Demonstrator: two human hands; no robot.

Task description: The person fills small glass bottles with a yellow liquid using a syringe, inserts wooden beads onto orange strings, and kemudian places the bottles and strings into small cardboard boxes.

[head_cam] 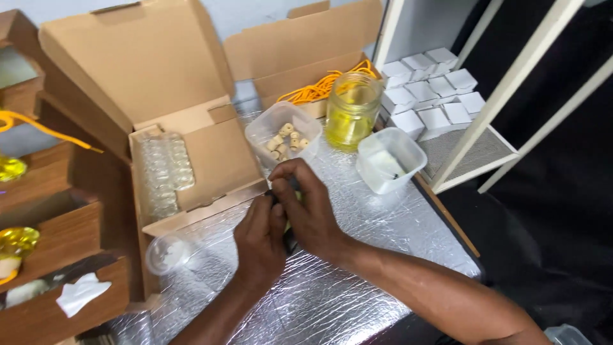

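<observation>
Head view: both hands meet over the silver quilted foil tabletop (357, 211), left hand (258, 239) and right hand (306, 207) pinched together on a small dark object (288, 237), mostly hidden, so this looks like fine assembly work. Far left lies an open brown cardboard box (217, 160) of small clear bottles (163, 172); beyond, a clear tub of pale beads (288, 137) and a yellow-liquid glass jar (351, 112).

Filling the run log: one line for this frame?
hands: left and right together on small dark item, unclear | near: tub of beads, yellow jar | surface: foil worktop
</observation>
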